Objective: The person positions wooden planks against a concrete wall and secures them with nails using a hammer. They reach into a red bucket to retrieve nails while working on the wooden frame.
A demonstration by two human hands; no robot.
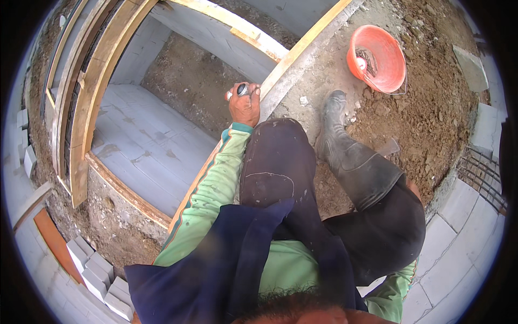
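Observation:
My left hand [245, 108] is closed round a small object with a dark round end [242, 89] and a reddish, pale tip at the left; its kind is mostly hidden by the fingers. The fist is at the edge of the pit, beside the near end of a long timber board [302, 46]. My left forearm, in a light green sleeve [202, 191], reaches up along the pit's edge. Only the right sleeve [393, 296] shows at the lower right; my right hand is out of view.
An orange bucket [391, 62] with thin dark pieces and a white item stands on the soil at the upper right. Timber forms [91, 100] frame a block-lined pit [151, 143]. Grey blocks [97, 275] lie at lower left, steel bars [482, 175] at right. My boot [345, 143] rests beside the bucket.

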